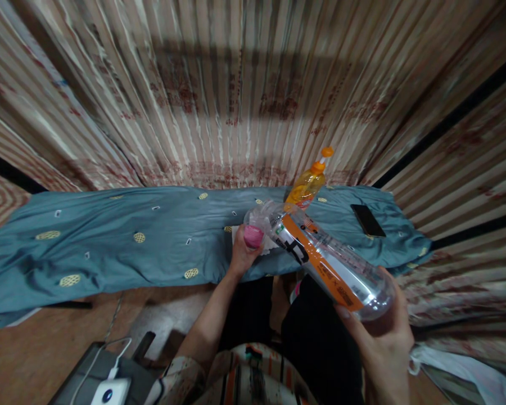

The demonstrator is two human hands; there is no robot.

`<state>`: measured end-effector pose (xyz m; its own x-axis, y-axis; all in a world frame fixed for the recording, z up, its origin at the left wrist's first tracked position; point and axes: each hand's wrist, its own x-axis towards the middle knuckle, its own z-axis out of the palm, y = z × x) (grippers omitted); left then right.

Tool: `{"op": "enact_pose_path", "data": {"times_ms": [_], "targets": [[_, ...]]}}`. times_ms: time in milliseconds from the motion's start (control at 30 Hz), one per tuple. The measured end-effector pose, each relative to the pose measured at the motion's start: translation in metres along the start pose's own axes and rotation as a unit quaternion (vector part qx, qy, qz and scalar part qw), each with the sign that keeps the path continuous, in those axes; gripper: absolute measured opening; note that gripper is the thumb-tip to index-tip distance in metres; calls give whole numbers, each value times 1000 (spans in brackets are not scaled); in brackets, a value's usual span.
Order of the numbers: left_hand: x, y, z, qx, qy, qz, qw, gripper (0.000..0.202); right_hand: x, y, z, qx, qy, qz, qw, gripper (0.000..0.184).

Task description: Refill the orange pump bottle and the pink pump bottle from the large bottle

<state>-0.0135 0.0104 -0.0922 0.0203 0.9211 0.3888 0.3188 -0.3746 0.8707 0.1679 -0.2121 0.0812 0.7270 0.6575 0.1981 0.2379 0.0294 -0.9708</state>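
Note:
My right hand [383,332] grips the base of a large clear plastic bottle [329,261] with an orange label. The bottle is tilted, its neck pointing left and its mouth at the rim of a clear cup [255,220]. My left hand [242,253] is wrapped around this cup, which has something pink [253,236] in its lower part. Whether liquid is flowing I cannot tell. Beneath the cup, a white paper or tissue [270,245] shows on the cloth. Behind the large bottle, a pump bottle [306,188] of orange liquid with an orange pump stands on the table.
A long table wears a teal cloth [109,230] with yellow patterns. A black phone [367,220] lies at its right end. Striped curtains [236,101] hang close behind. At lower left, a white device [112,392] with a cable rests on a grey surface. A white bag [459,368] is lower right.

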Motion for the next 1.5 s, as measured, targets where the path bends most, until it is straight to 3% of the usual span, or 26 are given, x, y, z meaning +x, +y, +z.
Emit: {"op": "enact_pose_path", "data": {"times_ms": [1100,1500], "targets": [[0,-1,0,-12,-4,-10,1000,86,1,-4,2,-26,2,-52,998,101],[-1,-4,3,-4,0,-14,1000,86,0,0,-1,-34,-7,-39,999,106]]}}
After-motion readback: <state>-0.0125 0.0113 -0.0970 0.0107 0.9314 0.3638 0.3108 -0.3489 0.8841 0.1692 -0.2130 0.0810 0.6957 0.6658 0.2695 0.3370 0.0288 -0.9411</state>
